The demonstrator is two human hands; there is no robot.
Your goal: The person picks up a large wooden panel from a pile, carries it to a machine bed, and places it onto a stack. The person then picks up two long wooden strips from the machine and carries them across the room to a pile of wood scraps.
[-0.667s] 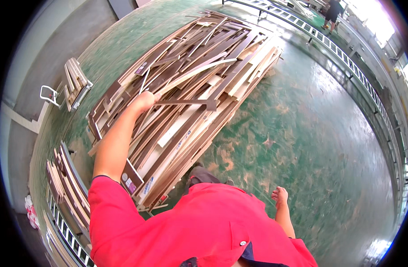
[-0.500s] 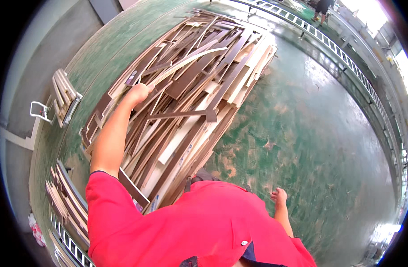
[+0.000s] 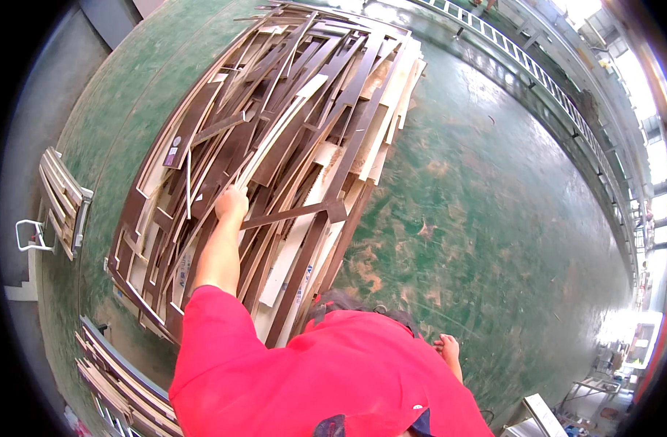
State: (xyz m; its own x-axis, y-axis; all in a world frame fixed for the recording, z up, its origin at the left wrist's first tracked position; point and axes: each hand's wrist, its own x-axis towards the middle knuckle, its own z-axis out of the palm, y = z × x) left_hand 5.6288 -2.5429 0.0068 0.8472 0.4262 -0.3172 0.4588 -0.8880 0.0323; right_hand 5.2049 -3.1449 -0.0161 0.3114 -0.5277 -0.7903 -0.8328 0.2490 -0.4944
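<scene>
My left hand [image 3: 232,203] is closed round the near end of a long pale wooden strip [image 3: 281,132]. The strip slants away to the far right, over a big heap of dark brown and cream boards [image 3: 286,156] on the floor. Just right of this hand, a brown L-shaped piece [image 3: 293,214] lies across the heap. Left of it, a dark board with a label [image 3: 182,140] rests on the other boards. Out to the side, above the green floor, my right hand [image 3: 447,348] hangs with loosely bent fingers and nothing visible in it.
A cart [image 3: 65,197] with a white handle carries several boards at the left. More stacked strips [image 3: 122,379] stand at the lower left. A long ladder-like metal frame [image 3: 523,62] runs along the far right over the green floor [image 3: 450,204]. A white object [image 3: 541,416] shows at lower right.
My left hand has come nearer to my body with the pale strip, whose far end is now lower over the heap. The view has shifted, and my right hand stays at my side.
</scene>
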